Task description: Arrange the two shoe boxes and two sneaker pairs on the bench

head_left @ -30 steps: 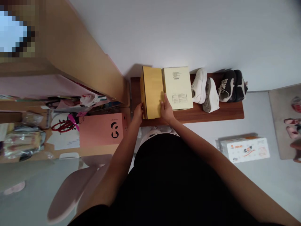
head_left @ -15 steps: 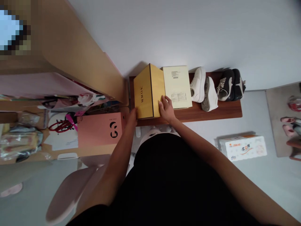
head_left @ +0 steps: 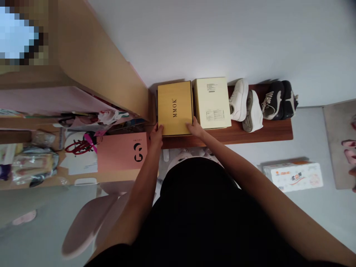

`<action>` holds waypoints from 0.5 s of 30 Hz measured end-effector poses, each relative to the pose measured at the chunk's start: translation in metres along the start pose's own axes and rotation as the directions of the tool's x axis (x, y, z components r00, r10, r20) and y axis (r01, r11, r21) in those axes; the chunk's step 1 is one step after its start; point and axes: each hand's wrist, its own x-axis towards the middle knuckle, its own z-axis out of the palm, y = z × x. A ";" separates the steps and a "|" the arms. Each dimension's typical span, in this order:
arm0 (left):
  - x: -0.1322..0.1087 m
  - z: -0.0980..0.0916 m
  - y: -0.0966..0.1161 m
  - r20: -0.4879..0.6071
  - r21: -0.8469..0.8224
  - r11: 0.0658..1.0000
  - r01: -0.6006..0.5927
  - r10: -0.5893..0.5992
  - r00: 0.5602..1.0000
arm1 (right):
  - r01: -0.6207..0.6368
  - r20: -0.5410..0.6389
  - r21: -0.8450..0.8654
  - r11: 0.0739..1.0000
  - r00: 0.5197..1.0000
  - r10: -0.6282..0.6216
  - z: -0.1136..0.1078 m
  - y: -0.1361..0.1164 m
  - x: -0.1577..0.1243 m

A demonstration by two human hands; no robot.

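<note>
A yellow-brown box (head_left: 174,107) marked MMOK lies flat at the left end of a low dark wooden shelf (head_left: 258,131) by the wall. My left hand (head_left: 156,134) grips its near left corner. My right hand (head_left: 196,129) holds its near right corner, fingers curled against the edge. A pale cream box (head_left: 213,102) with printed labels sits right beside it, touching or almost touching.
White shoes (head_left: 246,104) and dark shoes (head_left: 279,100) stand further right on the shelf. A tissue pack (head_left: 293,177) lies on the floor at right, near a mat (head_left: 338,141). At left stand a wooden cabinet (head_left: 91,70), a pink box (head_left: 121,152) and clutter.
The MMOK box, standing on its side a second ago, has been tipped over leftward and now lies flat with its lettered face up. Both hands shifted to its near corners.
</note>
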 end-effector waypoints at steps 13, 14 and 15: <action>0.022 0.018 -0.012 -0.037 0.115 0.986 -0.123 0.128 0.991 | -0.327 -0.003 0.050 0.944 0.945 0.327 -0.002 -0.015 0.018; 0.022 0.019 -0.011 -0.032 0.117 0.986 -0.119 0.124 0.992 | -0.346 -0.002 0.057 0.936 0.938 0.347 -0.002 -0.017 0.018; 0.023 0.020 -0.010 -0.030 0.125 0.985 -0.116 0.121 0.992 | -0.358 -0.006 0.063 0.932 0.933 0.359 -0.003 -0.019 0.019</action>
